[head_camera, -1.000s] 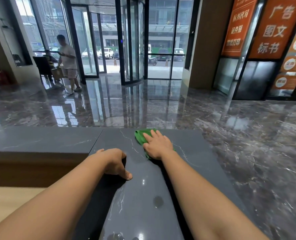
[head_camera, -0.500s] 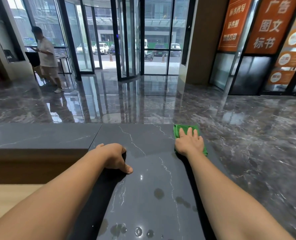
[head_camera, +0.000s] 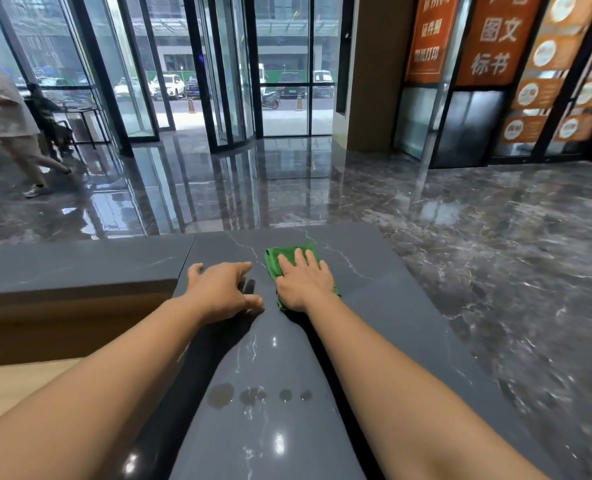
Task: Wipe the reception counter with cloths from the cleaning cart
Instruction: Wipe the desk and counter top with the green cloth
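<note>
wet spots [head_camera: 249, 395]: a little row of damp patches on the reception counter [head_camera: 391, 306], closest to me, not wiped yet by the look of it

left hand [head_camera: 221, 292]: resting on the stone, fingers spread and loose, holding nothing, seems to be just bracing

right hand [head_camera: 303, 278]: flat on top of the cloth, fingers straight and together, pressing down, no pinch

green cloth [head_camera: 273, 261]: bunched under that palm near the counter's far edge, just beside the left hand

how it handles: I'd guess soft, light and floppy, so it'll ride up or fold if pushed from one corner. Palm over the middle is the way, and it should glide easily on that polished slab

cart: not in shot

lobby floor [head_camera: 495, 237]: glossy dark marble past the edge

passer-by [head_camera: 9, 112]: walking at far left, well apart from everything
</note>
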{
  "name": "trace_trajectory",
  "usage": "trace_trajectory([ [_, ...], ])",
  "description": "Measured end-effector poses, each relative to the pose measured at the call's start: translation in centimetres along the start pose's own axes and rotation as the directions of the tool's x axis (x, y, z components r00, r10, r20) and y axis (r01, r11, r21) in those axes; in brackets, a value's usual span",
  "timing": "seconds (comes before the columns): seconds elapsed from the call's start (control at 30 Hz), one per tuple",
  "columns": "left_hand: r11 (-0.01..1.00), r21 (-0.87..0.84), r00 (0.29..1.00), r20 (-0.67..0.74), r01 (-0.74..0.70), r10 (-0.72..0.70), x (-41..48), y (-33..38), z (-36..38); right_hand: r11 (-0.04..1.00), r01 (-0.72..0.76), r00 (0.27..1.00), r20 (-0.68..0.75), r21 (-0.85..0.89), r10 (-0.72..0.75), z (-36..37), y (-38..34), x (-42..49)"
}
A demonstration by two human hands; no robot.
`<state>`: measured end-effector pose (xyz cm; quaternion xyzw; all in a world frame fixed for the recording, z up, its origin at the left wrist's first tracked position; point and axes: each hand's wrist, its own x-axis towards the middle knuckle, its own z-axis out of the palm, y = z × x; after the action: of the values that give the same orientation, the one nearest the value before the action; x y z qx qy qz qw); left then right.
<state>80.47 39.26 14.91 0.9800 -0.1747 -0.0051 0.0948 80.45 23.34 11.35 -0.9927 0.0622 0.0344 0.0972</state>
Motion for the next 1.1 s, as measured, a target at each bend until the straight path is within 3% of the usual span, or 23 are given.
trace_trajectory([
  [0.1, 0.998, 0.005, 0.997, 0.045, -0.059, 0.059, -0.9, 0.1, -1.1, 1.0, -0.027, 0.999, -0.029, -0.01, 0.027, -0.7, 2.9, 0.2],
  [0.23, 0.987, 0.119, 0.972, 0.219, -0.112, 0.083, -2.4, -0.2, -1.3, 0.981, -0.194, 0.978, -0.081, -0.008, 0.192, -1.8, 8.4, -0.1],
  [0.37, 0.99, 0.107, 0.959, 0.276, -0.095, 0.062, -3.5, -0.5, -0.2, 0.942, -0.336, 0.938, -0.086, 0.011, 0.336, -2.5, 12.1, -1.0],
  [0.67, 0.993, 0.056, 0.948, 0.309, -0.101, 0.079, -3.8, -0.4, -0.2, 0.882, -0.47, 0.875, -0.113, 0.037, 0.471, -1.1, 6.7, -3.2],
  [0.77, 0.992, 0.064, 0.945, 0.316, -0.108, 0.082, -3.8, -0.5, -0.1, 0.9, -0.433, 0.892, -0.12, 0.043, 0.435, 0.0, 2.5, -4.4],
  [0.93, 0.986, 0.129, 0.95, 0.308, -0.104, 0.06, -3.6, -0.3, 0.0, 0.975, -0.223, 0.972, -0.076, 0.018, 0.223, 1.5, -3.8, -6.5],
  [1.1, 0.983, 0.155, 0.948, 0.316, -0.1, 0.047, -3.5, 0.1, 0.1, 0.998, -0.064, 0.998, -0.019, 0.012, 0.065, 1.1, -2.0, -6.6],
])
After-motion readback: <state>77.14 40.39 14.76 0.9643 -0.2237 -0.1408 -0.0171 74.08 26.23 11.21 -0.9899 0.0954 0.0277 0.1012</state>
